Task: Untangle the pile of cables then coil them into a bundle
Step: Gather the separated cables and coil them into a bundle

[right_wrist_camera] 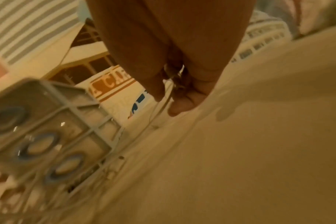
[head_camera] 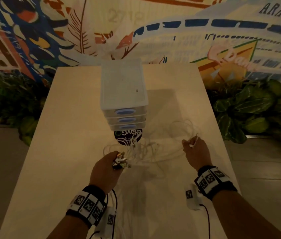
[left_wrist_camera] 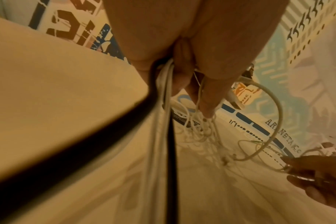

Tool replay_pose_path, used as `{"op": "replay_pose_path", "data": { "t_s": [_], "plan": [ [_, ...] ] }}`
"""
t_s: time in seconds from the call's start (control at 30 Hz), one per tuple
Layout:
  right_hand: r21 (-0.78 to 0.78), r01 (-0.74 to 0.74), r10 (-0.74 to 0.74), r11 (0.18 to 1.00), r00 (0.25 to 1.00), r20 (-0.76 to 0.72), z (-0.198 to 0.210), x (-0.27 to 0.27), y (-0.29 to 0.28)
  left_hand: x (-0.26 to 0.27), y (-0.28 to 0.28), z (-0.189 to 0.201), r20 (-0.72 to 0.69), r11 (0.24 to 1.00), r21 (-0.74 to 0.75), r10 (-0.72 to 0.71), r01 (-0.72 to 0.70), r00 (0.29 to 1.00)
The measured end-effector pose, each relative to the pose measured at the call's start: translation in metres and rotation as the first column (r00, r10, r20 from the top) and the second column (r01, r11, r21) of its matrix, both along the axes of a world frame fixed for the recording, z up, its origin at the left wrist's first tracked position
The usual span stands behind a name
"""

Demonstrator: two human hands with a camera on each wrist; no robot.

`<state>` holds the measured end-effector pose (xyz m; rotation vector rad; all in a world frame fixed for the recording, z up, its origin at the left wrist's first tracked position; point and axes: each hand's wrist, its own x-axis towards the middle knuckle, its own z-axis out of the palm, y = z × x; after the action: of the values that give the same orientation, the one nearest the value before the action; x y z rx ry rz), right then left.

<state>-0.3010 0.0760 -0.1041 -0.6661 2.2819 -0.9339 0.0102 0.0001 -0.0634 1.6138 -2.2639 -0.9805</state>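
Observation:
A loose tangle of thin white cables (head_camera: 146, 150) lies on the pale table (head_camera: 77, 118) between my two hands. My left hand (head_camera: 112, 163) grips a bunch of cable ends with metal plugs (head_camera: 120, 161), and several strands hang from its fingers (left_wrist_camera: 205, 97) in the left wrist view. A wide cable loop (left_wrist_camera: 274, 115) curves from those plugs toward my right hand (left_wrist_camera: 316, 178). My right hand (head_camera: 194, 147) pinches a white cable end (head_camera: 195, 141) at the right of the tangle, and thin strands (right_wrist_camera: 163, 97) run down from its fingertips (right_wrist_camera: 180, 106).
A white three-drawer plastic organiser (head_camera: 124, 94) with blue handles stands at the table's middle, on a dark round sticker (head_camera: 127, 137). A painted wall (head_camera: 153, 23) rises behind, leafy plants (head_camera: 250, 109) flank the table. Black wires (head_camera: 115, 200) trail from my wrist devices.

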Motion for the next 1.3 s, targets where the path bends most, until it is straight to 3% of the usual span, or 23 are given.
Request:
{"op": "replay_pose_path", "data": {
  "t_s": [0.07, 0.17, 0.27, 0.3, 0.37, 0.43, 0.57, 0.9, 1.07, 1.2, 1.3],
  "plan": [
    [0.13, -0.081, 0.098, 0.988, 0.987, -0.125, 0.005, 0.007, 0.005, -0.003, 0.003, -0.001, 0.057, 0.999, 0.01, -0.038, 0.037, 0.998],
    [0.169, -0.086, 0.131, 0.982, 0.953, -0.274, 0.031, 0.022, 0.012, -0.005, 0.004, -0.005, 0.14, 0.997, 0.053, -0.062, 0.055, 0.988],
    [0.022, -0.266, 0.267, 0.964, 0.958, -0.109, 0.053, 0.043, 0.012, -0.003, 0.004, -0.008, 0.145, 0.995, 0.071, -0.084, 0.074, 0.986],
    [-0.029, -0.378, 0.376, 0.925, 0.925, -0.061, 0.056, 0.053, 0.01, -0.003, 0.004, -0.009, 0.155, 0.994, 0.072, -0.089, 0.078, 0.984],
    [-0.087, -0.607, 0.599, 0.79, 0.795, -0.1, 0.053, 0.071, 0.004, -0.002, 0.005, -0.009, 0.156, 0.994, 0.051, -0.1, 0.093, 0.983],
    [-0.016, -0.723, 0.709, 0.69, 0.681, -0.185, 0.04, 0.086, -0.006, 0.0, 0.007, -0.008, 0.161, 0.993, 0.035, -0.114, 0.11, 0.98],
    [0.302, -0.743, 0.802, 0.597, 0.558, -0.213, 0.023, 0.104, -0.024, 0.003, 0.011, -0.006, 0.126, 0.986, -0.004, -0.166, 0.168, 0.978],
    [0.378, -0.763, 0.851, 0.524, 0.455, -0.262, 0.011, 0.106, -0.025, 0.019, 0.01, -0.01, 0.114, 0.969, 0.022, -0.247, 0.246, 0.962],
    [0.195, -0.771, 0.776, 0.606, 0.519, -0.358, 0.016, 0.097, -0.019, 0.025, 0.008, -0.008, 0.135, 0.969, -0.001, -0.244, 0.247, 0.96],
    [-0.044, -0.742, 0.675, 0.669, 0.632, -0.382, 0.017, 0.081, -0.012, 0.032, 0.008, -0.007, 0.15, 0.982, 0.0, -0.186, 0.188, 0.971],
    [-0.117, -0.693, 0.597, 0.712, 0.684, -0.42, 0.019, 0.072, -0.011, 0.033, 0.008, -0.006, 0.138, 0.985, -0.004, -0.17, 0.172, 0.976]
  ]
}}
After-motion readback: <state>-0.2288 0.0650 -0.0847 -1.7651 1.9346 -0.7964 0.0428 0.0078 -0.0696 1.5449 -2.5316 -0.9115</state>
